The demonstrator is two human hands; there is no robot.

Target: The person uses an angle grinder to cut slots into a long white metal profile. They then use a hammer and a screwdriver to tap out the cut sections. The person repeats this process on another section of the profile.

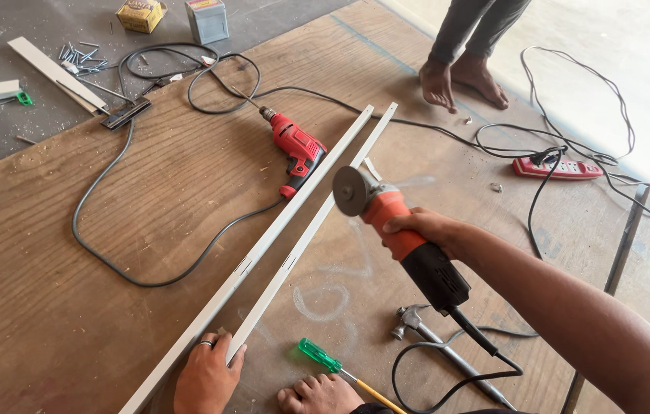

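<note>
Nearby, red drill and hammer flank the right hand's grinder

A workshop or building-site floor: a plywood sheet lies on bare concrete, with a red power drill on it, loose nails beyond the drill, and a power strip to its right.

A large brown plywood sheet lies flat and fills most of the view, its grain running lengthwise. Beyond its far left edge shows a dark grey concrete floor, dusty and scuffed. Past the sheet's far right corner the floor turns pale and washed out under strong daylight.
</note>
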